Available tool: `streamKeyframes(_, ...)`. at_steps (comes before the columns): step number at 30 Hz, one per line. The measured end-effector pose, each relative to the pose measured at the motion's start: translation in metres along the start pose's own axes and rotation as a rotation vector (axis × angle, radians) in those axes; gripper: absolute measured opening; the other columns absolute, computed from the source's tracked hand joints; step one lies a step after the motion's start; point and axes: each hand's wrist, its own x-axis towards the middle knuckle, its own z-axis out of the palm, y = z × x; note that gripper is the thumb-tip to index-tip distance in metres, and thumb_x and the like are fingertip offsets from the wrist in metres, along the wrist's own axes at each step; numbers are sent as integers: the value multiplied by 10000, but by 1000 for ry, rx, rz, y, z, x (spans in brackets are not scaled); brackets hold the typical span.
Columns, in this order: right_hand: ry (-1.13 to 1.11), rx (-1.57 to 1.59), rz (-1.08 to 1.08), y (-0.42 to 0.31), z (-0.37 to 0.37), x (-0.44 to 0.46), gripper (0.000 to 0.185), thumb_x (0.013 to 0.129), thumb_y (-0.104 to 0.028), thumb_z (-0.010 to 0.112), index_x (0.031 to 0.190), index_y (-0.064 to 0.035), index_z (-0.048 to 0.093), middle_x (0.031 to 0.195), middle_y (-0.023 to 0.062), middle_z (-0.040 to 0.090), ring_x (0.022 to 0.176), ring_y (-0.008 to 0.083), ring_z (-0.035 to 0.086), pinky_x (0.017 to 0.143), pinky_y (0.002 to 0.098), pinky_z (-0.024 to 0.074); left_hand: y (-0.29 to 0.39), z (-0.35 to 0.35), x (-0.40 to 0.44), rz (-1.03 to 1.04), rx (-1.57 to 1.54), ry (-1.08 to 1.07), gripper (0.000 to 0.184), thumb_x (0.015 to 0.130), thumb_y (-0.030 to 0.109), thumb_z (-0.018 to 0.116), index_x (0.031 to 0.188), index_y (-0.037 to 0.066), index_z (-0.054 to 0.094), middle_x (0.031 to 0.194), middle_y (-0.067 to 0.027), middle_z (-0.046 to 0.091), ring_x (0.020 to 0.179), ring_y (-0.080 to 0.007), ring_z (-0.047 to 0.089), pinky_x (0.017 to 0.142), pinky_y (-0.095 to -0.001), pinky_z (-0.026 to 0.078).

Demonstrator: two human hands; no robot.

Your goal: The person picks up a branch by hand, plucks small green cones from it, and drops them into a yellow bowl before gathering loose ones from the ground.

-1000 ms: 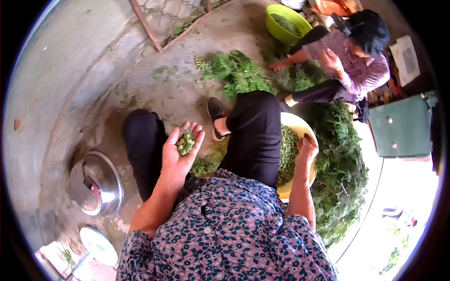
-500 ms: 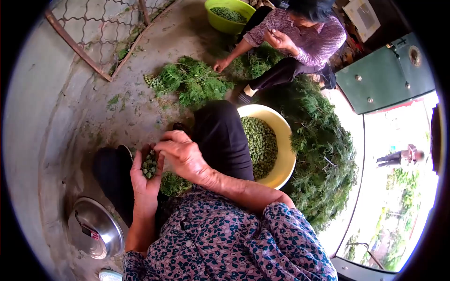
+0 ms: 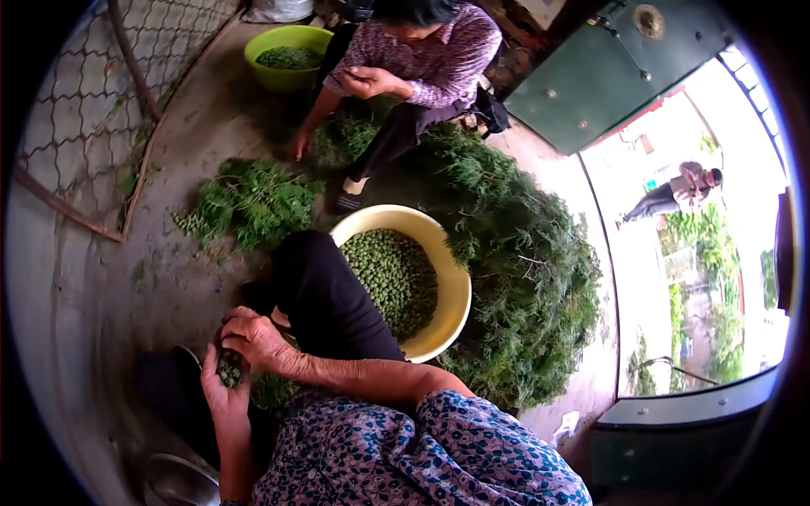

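Right hand gone from the basin rim; we now find it at the left hand, fingers bent, any grip hidden from us. Left cups green pods; both hands seem busy with that handful. Basin sits right of both.

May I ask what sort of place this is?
Probably a shed or entryway opening outdoors: a green door beside a daylit doorway, a mesh panel, and leafy branches heaped on the bare floor.
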Motion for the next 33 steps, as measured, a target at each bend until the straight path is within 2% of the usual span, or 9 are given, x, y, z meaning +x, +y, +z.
streamKeyframes(4, 75, -108, 80, -4, -8, -3, 141, 697, -107, 676, 814, -41, 635, 870, 95, 577, 874, 252, 557, 754, 330, 451, -2, -9, 12, -14, 72, 43, 226, 891, 180, 515, 1061, 35, 556, 1038, -96, 607, 930, -200, 594, 808, -350, 498)
streamKeyframes(7, 155, -4, 79, 30, 2, -3, 126, 716, -52, 701, 807, -23, 619, 780, 68, 567, 694, 176, 587, 573, 299, 481, -3, -7, 11, -23, 151, 17, 145, 845, 145, 564, 955, 62, 609, 908, -60, 639, 853, -183, 608, 752, -323, 500)
streamKeyframes(9, 126, 428, 391, 1, -4, -1, 110, 728, -53, 697, 781, 19, 633, 784, 73, 555, 628, 174, 604, 513, 277, 496, -4, 3, 6, -16, 221, 105, 143, 842, 174, 571, 947, 83, 608, 912, -48, 636, 831, -175, 606, 733, -325, 498)
streamKeyframes(10, 56, 450, 351, -3, -8, -1, 116, 757, -59, 676, 787, 39, 623, 821, 70, 541, 572, 167, 589, 473, 249, 488, -7, -2, 8, 4, 200, 62, 147, 838, 189, 581, 944, 90, 607, 908, -42, 632, 826, -171, 605, 725, -333, 500)
streamKeyframes(16, 24, 701, 473, 6, -19, 7, 66, 835, -58, 602, 856, 5, 601, 681, 17, 571, 596, 98, 542, 555, 237, 478, -8, 8, 2, 66, 42, -96, 249, 907, 213, 496, 1011, 0, 572, 967, -125, 621, 916, -241, 603, 774, -371, 522)
streamKeyframes(19, 21, 699, 420, -2, -21, 10, 85, 857, -66, 577, 898, -3, 616, 758, 19, 596, 717, 109, 559, 654, 233, 476, -5, 16, -7, 83, -19, -48, 312, 927, 232, 457, 1067, -34, 542, 1020, -160, 603, 954, -278, 595, 822, -390, 511)
streamKeyframes(24, -166, 234, 76, 1, -21, 5, 245, 738, 83, 623, 967, -5, 628, 1051, 103, 514, 890, 167, 555, 738, 262, 481, -5, 10, -11, 128, -80, -59, 370, 938, 289, 424, 1089, -29, 536, 1030, -146, 598, 932, -259, 594, 812, -390, 499)
streamKeyframes(28, -204, -20, -33, -11, -16, 2, 269, 715, 88, 624, 965, -11, 621, 1044, 121, 513, 916, 205, 557, 746, 275, 485, -6, -6, -9, 143, -105, -158, 411, 926, 311, 453, 1138, -38, 505, 1045, -133, 594, 950, -233, 583, 840, -392, 477)
streamKeyframes(33, -190, 95, 56, -4, -13, 4, 222, 720, 94, 616, 915, -10, 599, 1019, 103, 526, 822, 173, 575, 702, 250, 478, -6, -6, -10, 152, -79, -120, 432, 929, 324, 439, 1147, -44, 496, 1089, -139, 579, 988, -235, 567, 877, -385, 458)
